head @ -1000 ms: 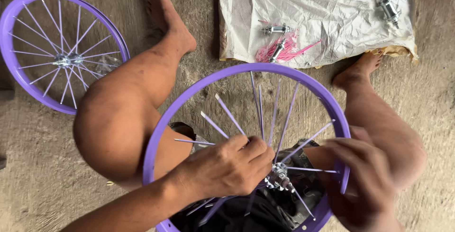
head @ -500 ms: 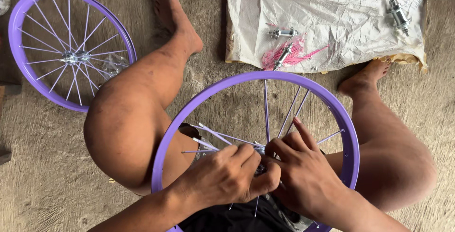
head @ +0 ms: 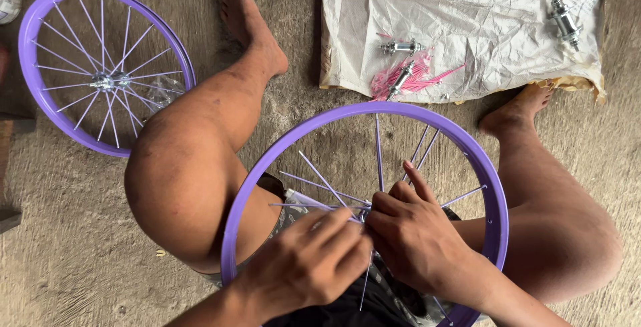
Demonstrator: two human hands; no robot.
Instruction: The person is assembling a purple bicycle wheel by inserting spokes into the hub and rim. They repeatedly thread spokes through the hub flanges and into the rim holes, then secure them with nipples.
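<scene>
Right now both hands meet mid-frame at the hub of the purple rim (head: 280, 146) resting across my lap. Left hand (head: 310, 260) fingers curled, pinching a thin spoke (head: 320, 183) near the hub; right hand (head: 414, 233) half-closed there too, contents hidden. Rim looks light and stiff, best held by its edge; spokes thin, bendy, slippery. Finished purple wheel (head: 107, 66) upper left; paper sheet (head: 467, 13) with pink spokes (head: 414, 76) and spare hubs (head: 400, 48) upper right. My knees crowd the rim.
</scene>
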